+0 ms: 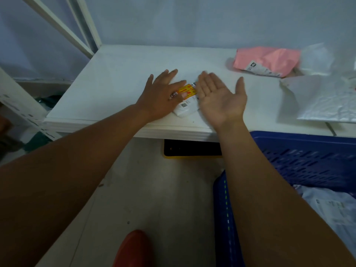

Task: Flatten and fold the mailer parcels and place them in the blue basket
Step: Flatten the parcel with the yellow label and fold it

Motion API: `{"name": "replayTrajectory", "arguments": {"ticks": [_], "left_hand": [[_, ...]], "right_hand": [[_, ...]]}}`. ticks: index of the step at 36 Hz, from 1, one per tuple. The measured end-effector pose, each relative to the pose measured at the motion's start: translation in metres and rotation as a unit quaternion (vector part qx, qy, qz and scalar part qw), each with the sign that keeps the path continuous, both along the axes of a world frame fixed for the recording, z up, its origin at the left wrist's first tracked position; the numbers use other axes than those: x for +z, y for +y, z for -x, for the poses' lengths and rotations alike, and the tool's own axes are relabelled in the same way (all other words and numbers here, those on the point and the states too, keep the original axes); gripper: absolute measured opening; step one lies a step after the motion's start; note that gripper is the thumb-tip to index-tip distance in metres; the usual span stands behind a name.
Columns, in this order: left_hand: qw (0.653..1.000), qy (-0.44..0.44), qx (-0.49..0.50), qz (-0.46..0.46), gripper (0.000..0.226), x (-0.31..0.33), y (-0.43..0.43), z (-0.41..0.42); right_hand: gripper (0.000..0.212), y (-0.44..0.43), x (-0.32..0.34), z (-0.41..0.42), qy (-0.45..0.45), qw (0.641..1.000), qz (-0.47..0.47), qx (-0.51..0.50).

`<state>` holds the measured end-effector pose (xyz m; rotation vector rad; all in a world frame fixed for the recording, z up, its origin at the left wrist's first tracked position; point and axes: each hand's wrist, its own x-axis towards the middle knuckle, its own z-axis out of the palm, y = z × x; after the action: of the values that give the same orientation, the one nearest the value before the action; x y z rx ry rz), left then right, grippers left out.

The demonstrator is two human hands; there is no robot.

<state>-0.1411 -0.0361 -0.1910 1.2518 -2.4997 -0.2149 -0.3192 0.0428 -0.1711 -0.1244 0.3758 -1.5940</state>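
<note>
A small white mailer (185, 108) is seen near the middle of the frame, lying on the white table (119, 74) close to its front edge. It is pressed down by the left hand (160, 93), which is laid palm down with straight, spread fingers over the mailer's left part and over its yellow label (187, 91). The right hand (219, 101) is held palm up just to the right of the mailer, fingers straight and relaxed, nothing gripped; its edge seems to touch the mailer, though that spot is blurred.

In the upper right of the frame 2 more parcels are found on the table: a crumpled pink mailer (269, 58) and, below and to the right of it, a silver bubble mailer (317, 99). The blue basket (308, 157) stands at the lower right, below the table edge (white mailers (331, 209) are already laid inside). A red shoe (133, 249) is seen at the bottom centre, and a white shelf frame (81, 26) at the upper left.
</note>
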Motion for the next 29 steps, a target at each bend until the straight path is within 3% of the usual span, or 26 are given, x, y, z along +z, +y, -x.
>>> {"name": "replayTrajectory", "arguments": {"ticks": [3,8,10,12,14,16,18,21,24,29], "left_hand": [[0.999,0.038,0.013,0.025,0.056,0.000,0.001,0.001],[0.983,0.061,0.136,0.110,0.059,0.000,0.006,-0.005],[0.973,0.125,0.163,0.109,0.041,0.002,0.011,-0.001],[0.949,0.243,0.179,0.092,0.030,0.008,0.015,0.011],[0.890,0.415,0.181,-0.041,0.024,0.022,0.020,0.030],[0.757,0.577,0.149,-0.268,0.017,0.038,0.030,0.051],[0.623,0.647,0.125,-0.421,0.022,0.043,0.038,0.066],[0.512,0.697,0.127,-0.485,0.045,0.035,0.038,0.066],[0.449,0.734,0.151,-0.487,0.056,0.032,0.028,0.057],[0.439,0.769,0.182,-0.428,0.056,0.033,0.031,0.060]], "right_hand": [[0.082,-0.002,0.002,-0.004,0.032,0.997,-0.034,0.063],[0.082,-0.001,0.004,-0.004,0.013,0.997,-0.044,0.058],[0.083,-0.002,0.003,-0.005,0.012,0.997,-0.044,0.056],[0.084,-0.002,0.004,-0.005,0.012,0.998,-0.045,0.050],[0.084,-0.002,0.004,-0.005,0.010,0.998,-0.046,0.042],[0.085,-0.001,0.002,-0.005,0.004,0.998,-0.043,0.039],[0.086,-0.001,0.001,-0.005,-0.007,0.999,-0.039,0.037],[0.086,0.000,0.002,-0.004,-0.023,0.999,-0.041,0.025],[0.086,0.000,0.004,-0.005,-0.023,0.998,-0.052,0.011],[0.085,0.002,0.004,-0.013,-0.039,0.997,-0.060,-0.043]]}}
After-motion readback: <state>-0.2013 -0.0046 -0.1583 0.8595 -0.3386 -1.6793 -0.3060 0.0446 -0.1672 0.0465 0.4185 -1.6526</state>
